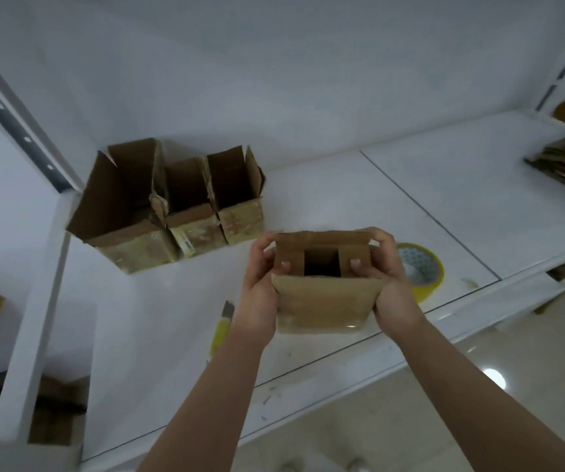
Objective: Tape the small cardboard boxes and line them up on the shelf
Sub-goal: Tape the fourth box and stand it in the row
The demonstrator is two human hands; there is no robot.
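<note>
1. We hold the small cardboard box (325, 301) between both hands above the front part of the shelf (410, 212). Our left hand (260, 287) grips its left side with the thumb pressing one short flap down, and our right hand (390, 284) grips the right side in the same way.
2. On the left, three open boxes (168, 206) stand in a row, touching each other, near the shelf post (35, 301). We think this is the line the held box must join.
3. A yellow cutter (221, 330) lies just beside our left wrist, close for cutting tape.
4. In the middle, the two short flaps are folded in and a dark square gap stays open between them. We judge the thumbs keep them flat so the long flaps can close.
5. On the right, the tape roll (420, 267) lies just behind our right hand, partly hidden.
6. Both forearms reach forward and upward, wrists turned inward, fingers curled behind the box.
</note>
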